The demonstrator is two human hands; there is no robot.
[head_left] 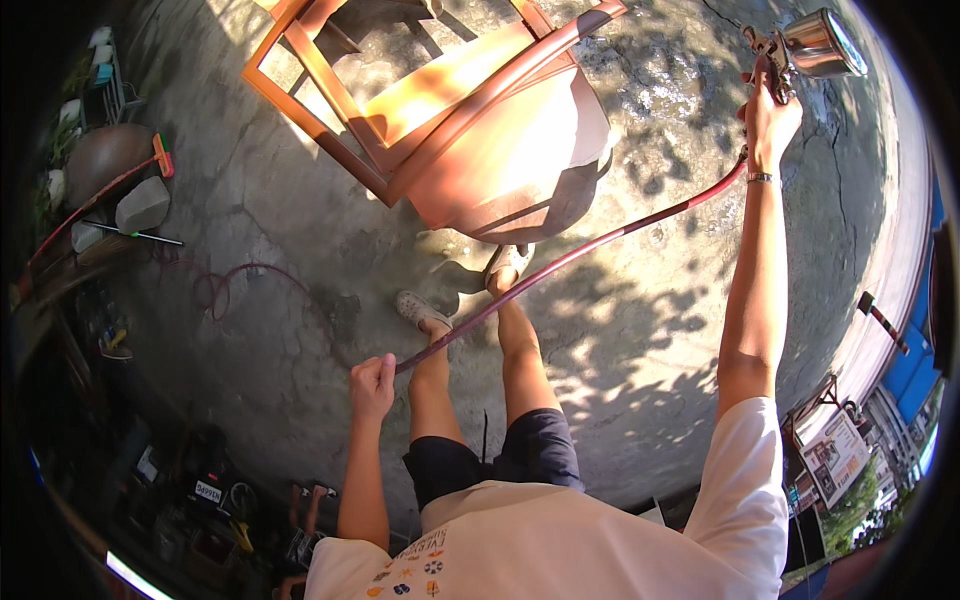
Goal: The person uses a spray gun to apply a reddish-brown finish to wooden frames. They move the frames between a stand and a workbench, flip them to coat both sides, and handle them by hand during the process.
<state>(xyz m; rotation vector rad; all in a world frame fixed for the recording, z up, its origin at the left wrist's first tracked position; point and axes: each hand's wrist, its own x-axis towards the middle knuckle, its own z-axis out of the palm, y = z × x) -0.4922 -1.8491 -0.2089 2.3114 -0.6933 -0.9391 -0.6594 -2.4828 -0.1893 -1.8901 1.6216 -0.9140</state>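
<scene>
From afar, my right hand (770, 125) grips a spray gun (806, 48), my left hand (373, 387) its red hose (600, 242), seemingly readying a pass that calls next for aiming at the wooden frame (490, 105).

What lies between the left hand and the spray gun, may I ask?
In the head view, a red hose stretches from the left hand toward the spray gun.

Dappled sunlight on ground (650, 330); dark, curved edges
</scene>
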